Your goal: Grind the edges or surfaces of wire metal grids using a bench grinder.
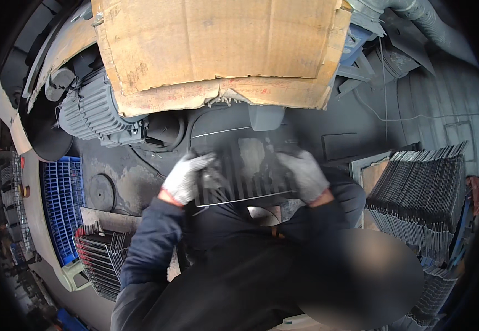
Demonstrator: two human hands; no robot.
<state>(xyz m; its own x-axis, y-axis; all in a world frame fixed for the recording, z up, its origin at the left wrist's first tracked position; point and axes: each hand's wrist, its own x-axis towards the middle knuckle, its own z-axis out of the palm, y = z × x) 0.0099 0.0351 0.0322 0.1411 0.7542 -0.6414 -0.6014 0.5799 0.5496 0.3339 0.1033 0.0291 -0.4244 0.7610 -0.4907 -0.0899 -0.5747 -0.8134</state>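
Observation:
A dark metal wire grille (pixel 243 174) with parallel bars is held flat in front of my chest. My left hand (pixel 187 177), in a grey-white glove with a red cuff, grips its left edge. Its right edge is gripped by my right hand (pixel 305 174), gloved the same way. The grille is blurred by motion. Both dark sleeves come up from the lower edge.
A tall stack of similar grilles (pixel 421 190) stands at the right, another stack (pixel 102 256) at the lower left beside a blue plastic crate (pixel 62 201). A grey electric motor (pixel 90 113) and a large cardboard sheet (pixel 217 49) lie ahead over a dark machine bed (pixel 129 176).

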